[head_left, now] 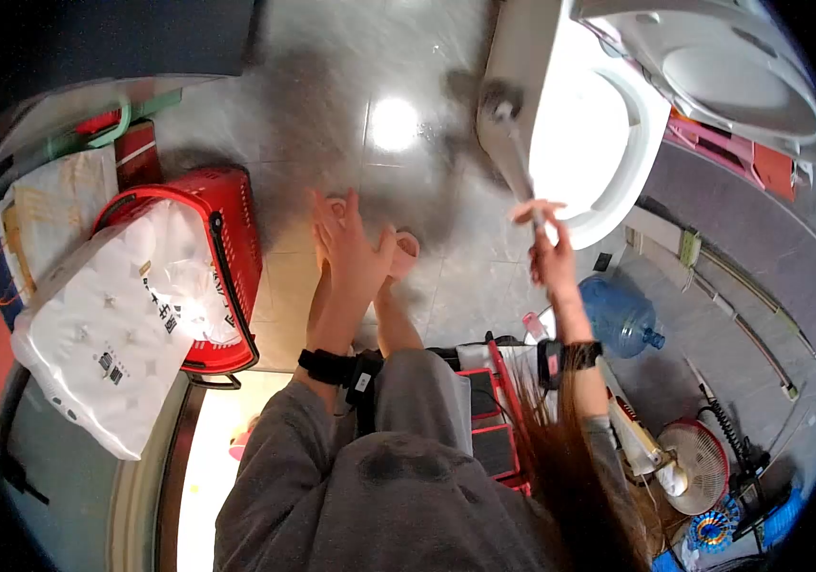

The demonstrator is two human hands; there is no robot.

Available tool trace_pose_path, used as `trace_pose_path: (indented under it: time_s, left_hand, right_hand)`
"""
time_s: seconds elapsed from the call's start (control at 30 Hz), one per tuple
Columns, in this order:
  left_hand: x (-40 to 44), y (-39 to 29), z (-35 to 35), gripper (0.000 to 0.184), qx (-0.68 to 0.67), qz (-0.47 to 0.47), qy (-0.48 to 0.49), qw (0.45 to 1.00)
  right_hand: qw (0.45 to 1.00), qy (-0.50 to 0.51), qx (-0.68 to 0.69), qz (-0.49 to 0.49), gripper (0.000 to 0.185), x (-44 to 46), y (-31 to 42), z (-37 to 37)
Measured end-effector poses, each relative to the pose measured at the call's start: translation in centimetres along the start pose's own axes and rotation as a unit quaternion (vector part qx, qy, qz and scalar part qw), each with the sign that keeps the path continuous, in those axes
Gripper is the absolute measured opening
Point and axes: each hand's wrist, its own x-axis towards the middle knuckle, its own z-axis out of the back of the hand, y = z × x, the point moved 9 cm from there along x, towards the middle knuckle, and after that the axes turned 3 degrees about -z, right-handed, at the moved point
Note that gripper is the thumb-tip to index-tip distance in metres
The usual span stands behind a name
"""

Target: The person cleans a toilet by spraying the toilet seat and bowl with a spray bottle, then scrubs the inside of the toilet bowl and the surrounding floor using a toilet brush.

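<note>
My right hand (553, 250) is closed round the handle of a long toilet brush (520, 157). The brush's dark round head is beside the outer left side of the white toilet (651, 124), whose lid and seat are raised. My left hand (356, 243) is held out above the floor with its fingers spread and nothing in it. Below it show my feet in pink slippers (407, 250). Black bands are on both wrists.
At the left a red basket (241, 229) holds a white plastic-wrapped pack (108, 324). A blue water bottle (618, 316) lies right of my right wrist. A fan (694, 465) stands at the lower right, near pipes (742, 329) along the wall.
</note>
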Motion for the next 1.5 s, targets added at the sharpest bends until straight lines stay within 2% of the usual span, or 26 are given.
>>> trace_pose_path:
  time_s: [0.1,0.17,0.23,0.27,0.3,0.37,0.4,0.47,0.5,0.57,0.6,0.63,0.7,0.77,0.8,0.9,0.97,1.03,1.07,1.1,1.13,1.23,1.33,1.37,1.43,1.5]
  left_hand:
    - [0.6,0.8,0.6,0.070,0.004,0.005,0.005,1.000]
    - [1.1,2.0,0.3,0.065,-0.046,0.032,0.075,0.996]
    - [1.6,1.8,1.9,0.064,-0.048,0.015,0.041,0.998]
    - [1.7,1.5,3.0,0.064,-0.045,0.003,0.006,0.999]
    - [1.9,1.6,3.7,0.064,-0.050,0.003,0.000,0.999]
    - [2.1,1.6,4.4,0.070,-0.042,-0.006,0.019,0.999]
    - [2.3,1.6,4.8,0.070,-0.048,-0.010,0.014,0.999]
    - [2.5,1.1,5.4,0.072,-0.092,-0.026,-0.005,0.995]
    - [2.7,0.6,5.7,0.072,-0.094,-0.025,-0.007,0.995]
    - [3.1,-0.1,6.1,0.071,-0.077,-0.010,-0.001,0.997]
    - [3.5,-0.5,6.2,0.071,-0.078,-0.010,-0.007,0.997]
    - [3.6,-0.8,6.2,0.070,-0.084,-0.006,-0.006,0.996]
    - [3.9,-1.2,5.5,0.069,-0.092,0.000,-0.009,0.996]
    - [3.8,-0.8,4.7,0.067,-0.103,0.018,-0.001,0.995]
    - [3.8,-1.2,4.7,0.067,-0.102,0.021,-0.003,0.995]
    - [4.4,-2.8,5.7,0.068,-0.065,0.016,-0.052,0.996]
    - [4.9,-2.9,5.3,0.069,-0.040,0.027,-0.032,0.998]
    - [5.1,-1.8,3.8,0.069,-0.044,0.043,-0.020,0.998]
    - [5.1,-1.1,2.8,0.069,-0.049,0.060,-0.003,0.997]
    - [5.3,-0.9,2.3,0.069,-0.047,0.059,-0.005,0.997]
    - [5.5,-0.3,1.6,0.067,-0.050,0.077,0.004,0.996]
    - [6.2,0.8,0.2,0.065,-0.052,0.098,0.004,0.994]
    - [6.0,2.3,-0.7,0.065,-0.069,0.107,-0.009,0.992]
    - [5.9,2.8,-0.9,0.065,-0.090,0.107,-0.018,0.990]
    - [5.1,4.7,-1.8,0.065,-0.069,0.118,0.002,0.991]
    - [4.7,5.3,-2.0,0.066,-0.051,0.124,0.022,0.991]
  right_hand:
    - [0.991,-0.066,-0.089,0.076,0.032,2.7,8.6,1.0]
    - [0.995,-0.022,-0.088,0.049,0.030,2.6,12.5,1.0]
    - [0.968,-0.030,-0.237,0.076,0.027,2.0,13.0,1.5]
    - [0.941,0.000,-0.264,0.214,0.020,3.7,10.8,2.4]
    - [0.857,-0.009,-0.280,0.432,0.015,3.3,9.8,3.5]
    - [0.928,0.032,-0.331,0.171,0.020,-0.6,11.2,4.2]
    - [0.926,0.026,-0.333,0.177,0.020,-1.6,14.3,3.8]
    - [0.878,0.107,-0.271,0.380,0.014,-4.7,22.7,0.4]
    - [0.962,0.136,-0.101,0.213,0.012,-3.4,24.7,0.7]
    - [0.861,0.118,-0.292,0.399,0.023,-1.7,30.7,0.0]
    - [0.841,0.077,-0.356,0.400,0.026,1.1,31.8,1.1]
    - [0.831,0.006,-0.419,0.365,0.011,2.4,33.5,1.6]
    - [0.787,-0.092,-0.573,0.207,0.018,6.2,32.9,2.9]
    - [0.856,0.136,-0.345,0.360,0.027,8.4,29.7,1.0]
    - [0.906,0.206,-0.239,0.282,0.034,10.6,26.4,1.4]
    - [0.871,0.179,-0.436,0.141,0.028,11.9,21.8,0.3]
    - [0.723,0.171,-0.559,0.368,0.027,14.4,23.5,-0.9]
    - [0.783,0.150,-0.514,0.317,0.026,18.3,27.0,-1.7]
    - [0.789,0.269,-0.312,0.456,0.021,23.3,27.6,-1.8]
    - [0.727,0.015,-0.643,0.241,0.020,16.4,32.6,-4.9]
    - [0.819,0.003,-0.551,0.163,0.020,19.3,33.3,-5.1]
    - [0.620,-0.136,-0.735,0.238,0.030,25.0,33.4,-9.9]
    - [0.676,-0.178,-0.704,0.124,0.034,25.0,31.3,-11.6]
    - [0.658,-0.150,-0.728,0.126,0.044,22.9,30.6,-12.8]
    - [0.539,-0.132,-0.816,0.163,0.028,27.6,24.3,-14.0]
    - [0.496,-0.218,-0.813,0.216,0.017,27.0,20.6,-14.2]
